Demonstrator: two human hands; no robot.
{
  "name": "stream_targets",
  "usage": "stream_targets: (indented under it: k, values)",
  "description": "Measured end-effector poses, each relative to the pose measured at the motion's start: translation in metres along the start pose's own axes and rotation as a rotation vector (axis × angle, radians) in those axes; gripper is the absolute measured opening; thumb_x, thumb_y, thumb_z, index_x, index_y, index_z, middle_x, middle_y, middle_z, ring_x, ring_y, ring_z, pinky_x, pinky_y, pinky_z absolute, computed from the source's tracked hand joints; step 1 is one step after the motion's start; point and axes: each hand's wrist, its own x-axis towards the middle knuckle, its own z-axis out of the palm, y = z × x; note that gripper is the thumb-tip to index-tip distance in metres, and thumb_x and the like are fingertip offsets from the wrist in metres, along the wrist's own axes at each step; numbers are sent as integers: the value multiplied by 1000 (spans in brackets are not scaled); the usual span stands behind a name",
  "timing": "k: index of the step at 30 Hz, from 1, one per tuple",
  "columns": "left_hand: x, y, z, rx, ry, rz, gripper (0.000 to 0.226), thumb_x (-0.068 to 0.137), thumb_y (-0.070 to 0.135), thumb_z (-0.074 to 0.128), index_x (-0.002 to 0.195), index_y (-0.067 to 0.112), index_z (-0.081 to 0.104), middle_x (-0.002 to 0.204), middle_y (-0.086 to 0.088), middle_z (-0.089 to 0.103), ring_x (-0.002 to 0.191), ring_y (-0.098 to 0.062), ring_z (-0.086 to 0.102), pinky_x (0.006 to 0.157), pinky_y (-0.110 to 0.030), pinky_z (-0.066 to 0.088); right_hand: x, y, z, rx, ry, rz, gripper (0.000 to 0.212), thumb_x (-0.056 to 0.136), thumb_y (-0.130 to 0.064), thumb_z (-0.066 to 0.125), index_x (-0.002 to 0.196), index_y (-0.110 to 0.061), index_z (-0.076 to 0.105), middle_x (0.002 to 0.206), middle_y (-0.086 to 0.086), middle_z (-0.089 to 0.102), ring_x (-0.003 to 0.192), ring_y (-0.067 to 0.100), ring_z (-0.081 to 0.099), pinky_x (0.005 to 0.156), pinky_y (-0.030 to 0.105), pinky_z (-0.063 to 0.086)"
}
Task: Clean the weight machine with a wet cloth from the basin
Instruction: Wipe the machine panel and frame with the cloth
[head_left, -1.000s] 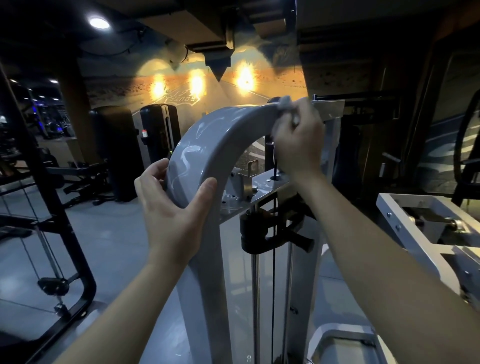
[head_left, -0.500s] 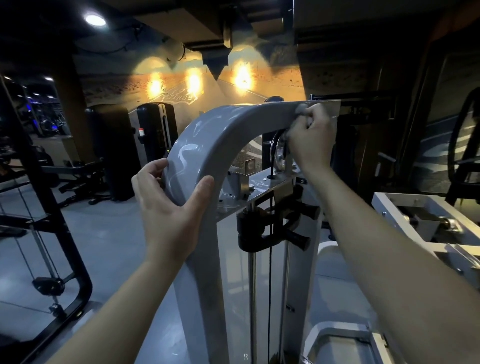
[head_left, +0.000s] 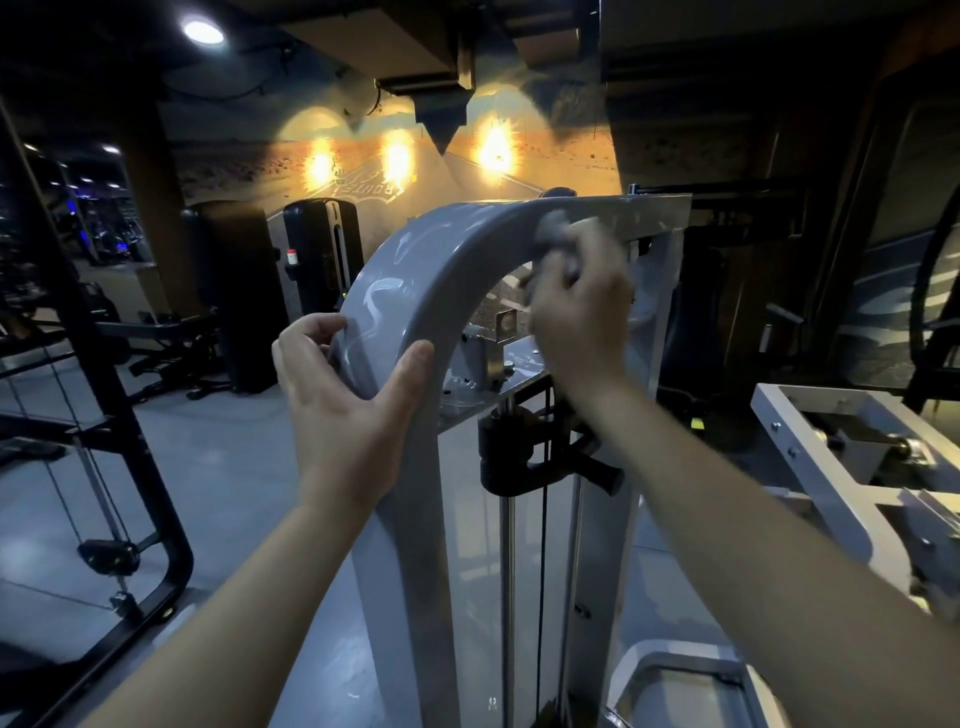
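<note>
The grey weight machine (head_left: 415, 519) stands right in front of me, its curved frame arching up and over to the right. My left hand (head_left: 343, 410) grips the bend of the arch, thumb on the near edge and fingers round the far side. My right hand (head_left: 579, 317) holds a small grey cloth (head_left: 553, 231) bunched against the top of the arch, partly blurred by motion. Wet streaks shine on the frame's bend. Below the arch hang a black pulley block (head_left: 524, 452), a cable and steel guide rods. No basin is in view.
A black cable rack (head_left: 130, 467) stands at the left. A white machine frame (head_left: 831, 457) sits at the right. Dark padded machines (head_left: 317, 249) stand at the back under three wall lights. Grey floor stretches out on the left.
My right hand with the cloth slid right along the top of the arch, then came back left toward the bend. My left hand kept its grip on the curve.
</note>
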Motion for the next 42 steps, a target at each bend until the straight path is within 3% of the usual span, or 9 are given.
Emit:
stream_targets:
  k: [4, 8, 10, 15, 18, 23, 28, 33, 42]
  values:
    - [0, 0, 1, 2, 2, 0, 64, 76, 62, 72, 118, 26, 42, 121, -11, 46, 109, -23, 51, 91, -35, 49, -22, -6, 0, 2, -93, -266, 9, 90, 10, 55, 89, 3, 60, 83, 6, 47, 76, 12, 39, 69, 13, 31]
    - [1, 2, 0, 13, -4, 3, 60, 78, 60, 73, 116, 26, 41, 119, -12, 46, 106, -24, 51, 89, -39, 50, 38, 42, -8, -97, 23, 225, 12, 95, -11, 46, 91, -9, 57, 86, 7, 58, 75, 19, 55, 67, 42, 52]
    - [2, 4, -1, 42, -22, 4, 58, 79, 58, 74, 116, 27, 40, 117, -9, 45, 106, -24, 50, 89, -42, 51, 42, 40, -12, -98, 36, 302, 11, 97, -11, 46, 89, -13, 54, 83, -3, 53, 78, 0, 53, 66, 30, 49]
    - [2, 20, -8, 265, -12, 27, 69, 78, 64, 65, 126, 22, 39, 123, 6, 38, 119, -24, 44, 99, -55, 45, -9, -10, -2, 27, -50, -124, 13, 98, -4, 52, 87, -10, 55, 81, -1, 48, 71, 13, 40, 65, 16, 30]
    - [9, 45, -7, 417, 15, 212, 67, 79, 47, 63, 130, 10, 41, 131, -9, 40, 127, -29, 38, 107, -52, 35, 1, 2, -6, 21, -63, -247, 9, 100, -2, 54, 92, -1, 59, 86, -1, 45, 76, 11, 39, 69, 13, 29]
    - [49, 110, 38, 684, -102, 477, 41, 85, 38, 59, 117, 13, 51, 122, -11, 47, 119, -32, 41, 104, -52, 34, 31, 50, -4, -35, -3, -20, 10, 97, -4, 50, 88, -5, 55, 82, 6, 48, 71, 18, 41, 63, 24, 25]
    - [86, 145, 110, 1044, -297, 698, 52, 99, 48, 45, 136, 12, 47, 141, -13, 47, 138, -34, 37, 113, -55, 29, 45, 83, -7, -39, 70, 255, 15, 102, -11, 49, 87, -10, 52, 85, 8, 53, 67, 9, 41, 57, 29, 22]
    - [119, 138, 155, 1259, -393, 677, 54, 106, 47, 30, 146, 11, 36, 152, -15, 38, 146, -36, 27, 115, -59, 24, 10, 77, -8, 4, -62, -93, 27, 107, -19, 46, 92, -2, 59, 84, 5, 53, 70, 11, 41, 59, 14, 32]
    - [126, 125, 163, 1256, -404, 587, 52, 107, 42, 24, 146, 8, 30, 150, -18, 34, 144, -39, 24, 115, -64, 21, 44, 107, -1, -47, 38, -4, 15, 98, 3, 52, 89, -8, 57, 80, 3, 50, 65, 4, 38, 59, 10, 32]
